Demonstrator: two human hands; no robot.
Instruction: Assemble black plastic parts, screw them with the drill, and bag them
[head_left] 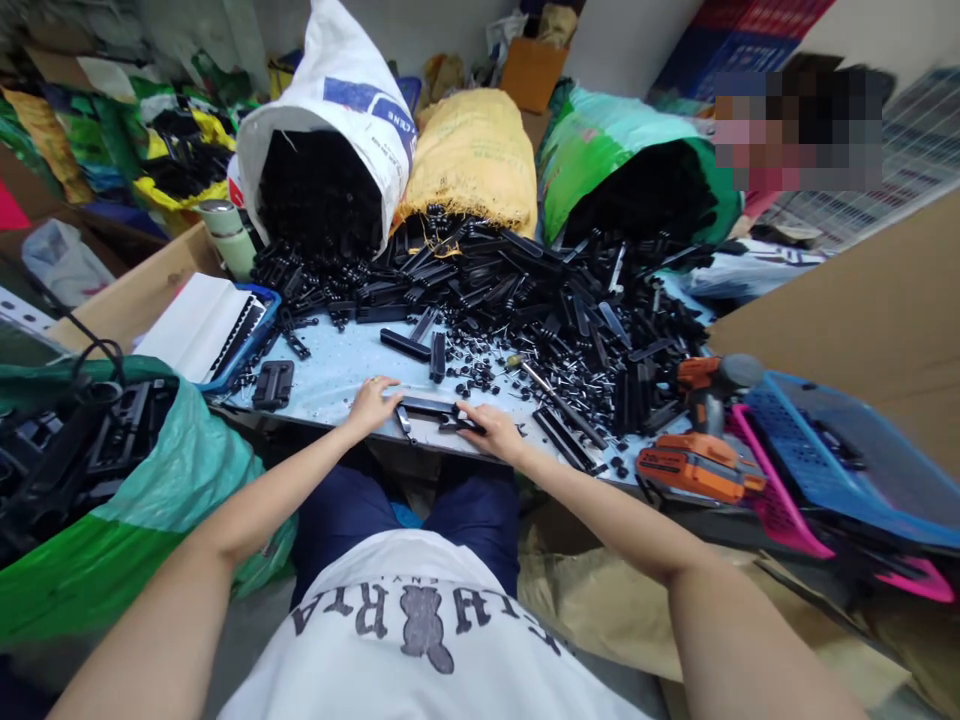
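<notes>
A long black plastic bar (pixel 429 405) lies crosswise at the table's front edge, between my two hands. My left hand (pixel 371 405) grips its left end with thumb and fingers. At the opposite end, my right hand (pixel 493 432) is closed round the bar, and a smaller dark part shows by its fingers. A short narrow piece (pixel 406 424) slants down below the bar near my left hand. Just beyond are two loose black bars (pixel 406 345), (pixel 438 357). Small black parts and screws (pixel 480 372) are scattered to the right, beside a screwdriver (pixel 562 402).
Behind, white (pixel 330 100), yellow (pixel 472 150) and green (pixel 592 150) sacks spill black parts. An orange cordless drill (pixel 701 465) and blue basket (pixel 862 440) stand right. A green bag (pixel 172 470) of black parts is left. Another person (pixel 795 130) is at back right.
</notes>
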